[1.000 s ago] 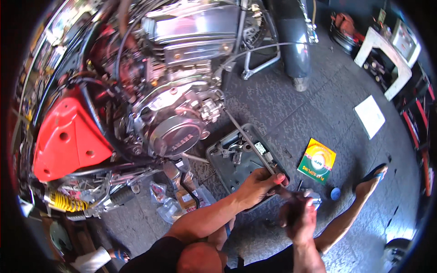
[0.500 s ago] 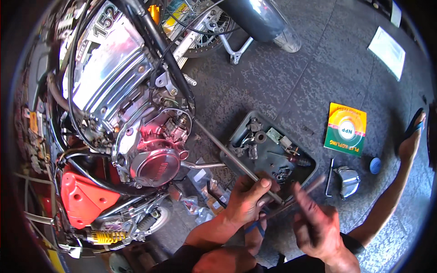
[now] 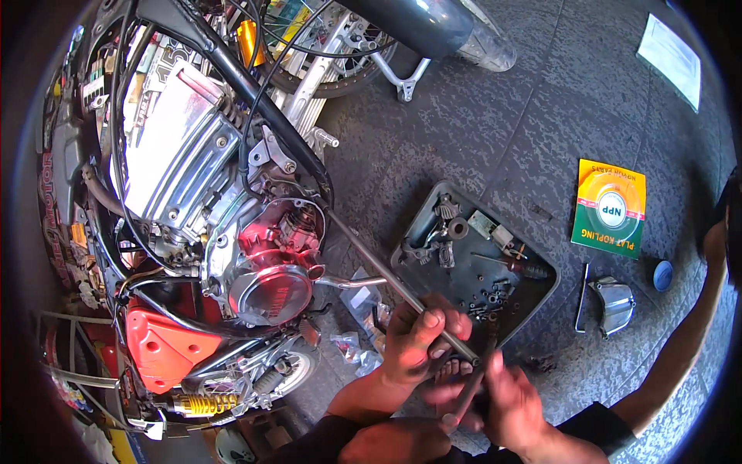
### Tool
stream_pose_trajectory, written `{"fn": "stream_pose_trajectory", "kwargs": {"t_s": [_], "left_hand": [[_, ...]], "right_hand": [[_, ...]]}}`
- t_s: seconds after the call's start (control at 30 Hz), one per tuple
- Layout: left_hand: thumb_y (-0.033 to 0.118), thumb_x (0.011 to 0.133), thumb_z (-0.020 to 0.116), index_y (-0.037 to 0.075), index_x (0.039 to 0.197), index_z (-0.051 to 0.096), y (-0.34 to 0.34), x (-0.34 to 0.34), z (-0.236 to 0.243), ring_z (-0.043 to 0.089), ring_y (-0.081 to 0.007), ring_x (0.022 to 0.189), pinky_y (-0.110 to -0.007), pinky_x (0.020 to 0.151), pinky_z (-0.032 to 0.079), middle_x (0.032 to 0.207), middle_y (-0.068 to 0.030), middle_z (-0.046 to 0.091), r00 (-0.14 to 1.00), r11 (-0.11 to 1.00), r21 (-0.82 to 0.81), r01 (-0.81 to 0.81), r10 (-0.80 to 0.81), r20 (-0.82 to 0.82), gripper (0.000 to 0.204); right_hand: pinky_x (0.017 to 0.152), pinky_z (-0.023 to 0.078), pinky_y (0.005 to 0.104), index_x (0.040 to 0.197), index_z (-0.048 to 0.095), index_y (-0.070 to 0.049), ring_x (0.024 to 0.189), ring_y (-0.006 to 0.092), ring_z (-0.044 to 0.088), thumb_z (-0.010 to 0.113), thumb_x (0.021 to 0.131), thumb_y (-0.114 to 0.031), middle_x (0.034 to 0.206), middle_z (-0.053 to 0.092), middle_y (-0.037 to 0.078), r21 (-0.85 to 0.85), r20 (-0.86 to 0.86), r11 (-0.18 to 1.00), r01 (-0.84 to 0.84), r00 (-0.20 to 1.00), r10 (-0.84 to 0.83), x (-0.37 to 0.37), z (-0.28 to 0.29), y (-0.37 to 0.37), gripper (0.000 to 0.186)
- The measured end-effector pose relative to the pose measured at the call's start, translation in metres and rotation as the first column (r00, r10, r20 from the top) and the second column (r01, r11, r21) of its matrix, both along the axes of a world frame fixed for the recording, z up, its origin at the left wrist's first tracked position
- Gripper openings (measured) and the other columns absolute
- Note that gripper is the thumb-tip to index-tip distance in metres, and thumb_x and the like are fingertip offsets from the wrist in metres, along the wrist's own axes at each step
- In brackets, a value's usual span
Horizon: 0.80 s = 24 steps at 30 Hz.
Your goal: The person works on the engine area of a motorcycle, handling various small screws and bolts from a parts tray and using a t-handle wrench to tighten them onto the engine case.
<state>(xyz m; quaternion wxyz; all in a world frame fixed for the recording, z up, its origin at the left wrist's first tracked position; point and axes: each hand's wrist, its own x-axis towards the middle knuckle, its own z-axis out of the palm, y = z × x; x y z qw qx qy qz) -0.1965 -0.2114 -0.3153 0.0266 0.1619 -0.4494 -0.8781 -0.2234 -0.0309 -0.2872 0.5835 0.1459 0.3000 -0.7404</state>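
One long rod (image 3: 379,261), gripped in left hand (image 3: 410,348) toward its near end, axis slanting far left to engine (image 3: 267,294). Just right of near end, by short bar (image 3: 468,396): right hand (image 3: 516,406), blurred; cannot tell whether gripping.

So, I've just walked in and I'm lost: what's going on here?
Someone is at a motorcycle engine. Their left hand grips a long metal rod slanting toward it; what the far end meets is hard to see. The right hand, at a shorter bar, is blurred near the rod's close end, so its grip is unclear. A dark tray of loose parts lies on the floor, with a silver cover and a yellow-and-green packet to its right.
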Motion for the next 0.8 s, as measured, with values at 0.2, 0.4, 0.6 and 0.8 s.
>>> {"fn": "stream_pose_trajectory", "kwargs": {"t_s": [0.2,0.4,0.6,0.8], "left_hand": [[0.024,0.096,0.062,0.004,0.088,0.059,0.001,0.007,0.006,0.041,-0.0048,0.052,-0.024,0.056,0.035,0.076,-0.0031,0.061,0.998,0.997,0.063,-0.033,0.030,0.051,0.022],[0.025,0.097,0.061,0.005,0.092,0.062,-0.003,0.002,0.006,0.041,-0.0047,0.055,-0.023,0.055,0.034,0.075,-0.0012,0.059,0.997,0.999,-0.008,-0.040,0.041,0.067,0.021],[0.025,0.095,0.065,0.004,0.092,0.063,0.001,-0.001,0.004,0.044,-0.0052,0.058,-0.020,0.053,0.036,0.085,-0.0053,0.064,0.981,0.993,-0.018,-0.120,0.121,0.152,0.021],[0.025,0.095,0.065,0.004,0.095,0.064,-0.005,0.004,-0.004,0.046,-0.0056,0.059,-0.020,0.053,0.037,0.086,-0.0058,0.064,0.983,0.992,-0.058,-0.112,0.119,0.138,0.021]], "right_hand": [[0.056,0.046,0.0255,0.140,0.044,0.007,0.055,0.0117,0.053,0.054,0.090,-0.004,0.068,0.060,0.010,0.302,-0.858,0.929,0.217,0.487,0.165,-0.043,0.005,0.017,0.052],[0.055,0.046,0.0441,0.123,0.057,0.004,0.062,0.0318,0.059,0.075,0.077,-0.033,0.075,0.061,0.016,0.380,-0.855,0.800,0.464,-0.154,0.496,-0.027,0.000,-0.004,0.061],[0.053,0.043,0.0400,0.097,0.061,-0.002,0.052,0.0323,0.055,0.059,0.095,-0.032,0.062,0.057,0.016,0.290,-0.398,0.921,0.259,0.908,-0.131,0.004,-0.028,-0.014,0.030],[0.053,0.041,0.0431,0.086,0.060,0.000,0.054,0.0338,0.051,0.060,0.094,-0.025,0.063,0.055,0.015,0.280,-0.879,0.714,0.642,-0.127,0.460,-0.013,-0.007,-0.010,0.026]]}}
